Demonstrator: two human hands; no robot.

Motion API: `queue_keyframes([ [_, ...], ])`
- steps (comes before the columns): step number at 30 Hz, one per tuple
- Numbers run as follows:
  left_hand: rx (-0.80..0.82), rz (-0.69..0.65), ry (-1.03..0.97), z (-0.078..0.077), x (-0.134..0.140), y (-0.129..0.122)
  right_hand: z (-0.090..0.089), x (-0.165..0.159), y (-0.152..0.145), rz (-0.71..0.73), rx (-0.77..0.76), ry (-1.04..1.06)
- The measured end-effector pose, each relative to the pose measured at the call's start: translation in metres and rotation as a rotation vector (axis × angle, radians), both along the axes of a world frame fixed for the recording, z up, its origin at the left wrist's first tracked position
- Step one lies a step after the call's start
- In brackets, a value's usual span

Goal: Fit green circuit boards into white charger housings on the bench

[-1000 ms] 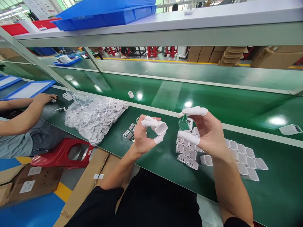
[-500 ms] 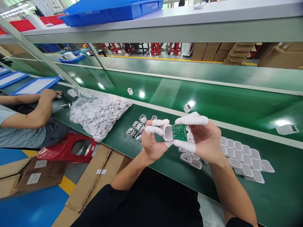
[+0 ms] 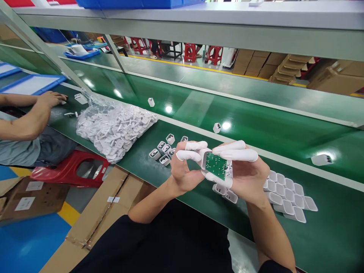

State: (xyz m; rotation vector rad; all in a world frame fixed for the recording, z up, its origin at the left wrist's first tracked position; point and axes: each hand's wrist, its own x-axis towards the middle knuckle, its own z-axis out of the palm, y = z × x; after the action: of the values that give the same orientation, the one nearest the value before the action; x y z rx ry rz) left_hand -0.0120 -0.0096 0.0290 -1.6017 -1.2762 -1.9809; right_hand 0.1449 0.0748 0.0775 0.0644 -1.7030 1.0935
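Note:
White finger cots cover several fingertips of both my hands. My left hand [image 3: 186, 163] is closed around a white plastic charger housing [image 3: 203, 157], its open end facing right. Between the fingertips of my right hand [image 3: 246, 168] is a green circuit board [image 3: 216, 165], solder side showing, with its left edge at the mouth of the housing. How deep the board sits inside cannot be made out. Below my right hand stand white housings with slots [image 3: 231, 196]. Left of my hands is a group of housings with boards inside [image 3: 164, 160].
White empty housings [image 3: 288, 195] stand in rows on the right of the green bench. A clear bag of white plastic parts [image 3: 113, 131] lies left. Several housings, one here [image 3: 217, 127], sit on the green belt [image 3: 256, 140]. A co-worker's hand [image 3: 51, 99] is at far left.
My view has shifted, so the bench scene sits differently. The board has tilted and its edge is now against the housing's mouth. My right fingers have moved further left over the board.

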Motion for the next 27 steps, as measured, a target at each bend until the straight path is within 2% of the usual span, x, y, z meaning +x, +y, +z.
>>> queue_keyframes([
  [11, 0.032, -0.036, 0.01, 0.0027, -0.0002, 0.0011, -0.0005, -0.0002, 0.0014, -0.041, 0.052, -0.032],
  [22, -0.001, 0.009, 0.019, 0.0018, -0.0006, 0.0006, -0.0024, -0.0007, 0.0021, -0.074, 0.072, -0.043],
  [27, 0.0, -0.013, 0.004, -0.0004, -0.0008, 0.0, -0.0024, -0.0005, 0.0018, -0.085, 0.08, -0.051],
])
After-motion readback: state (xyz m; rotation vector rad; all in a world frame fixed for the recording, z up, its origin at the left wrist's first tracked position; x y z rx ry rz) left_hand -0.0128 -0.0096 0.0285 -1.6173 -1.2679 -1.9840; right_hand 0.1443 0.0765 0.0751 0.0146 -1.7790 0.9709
